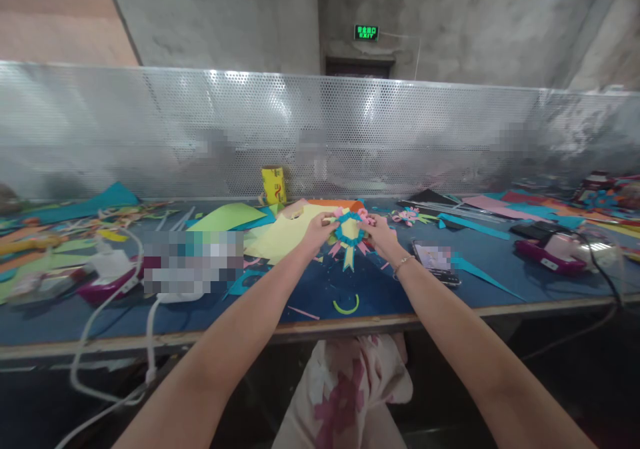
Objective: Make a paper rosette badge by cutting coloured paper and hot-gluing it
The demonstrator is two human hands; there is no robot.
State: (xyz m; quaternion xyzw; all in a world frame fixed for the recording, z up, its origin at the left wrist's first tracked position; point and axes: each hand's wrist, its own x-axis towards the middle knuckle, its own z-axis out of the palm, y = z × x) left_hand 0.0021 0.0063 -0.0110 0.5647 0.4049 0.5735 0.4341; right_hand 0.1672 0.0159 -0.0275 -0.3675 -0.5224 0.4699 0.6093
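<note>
**Both hands on a frilly teal ornament, scraps everywhere**

So, far left there's a purple box (107, 290) with a white cord (137, 262) looping over the table edge, probably parked there to leave the middle free. Next, a light green sheet (225, 216) overlaps pale yellow paper (280, 231), with a yellow roll-like thing (273, 184) behind, near the perforated metal screen (240, 129).

Dead centre, the left hand (316, 230) pinches one side of the teal ornament (350, 240), and the right hand (383, 237) grips the opposite side by the pink bits. Holding both sides likely keeps it level and facing the wearer; its tails hang toward them. A curved green strip (347, 306) lies in front on the blue tabletop (310, 289).

Right of that: a small pink ornament (409, 216) farther back, then a phone (434, 256), perhaps angled for glancing at.
</note>
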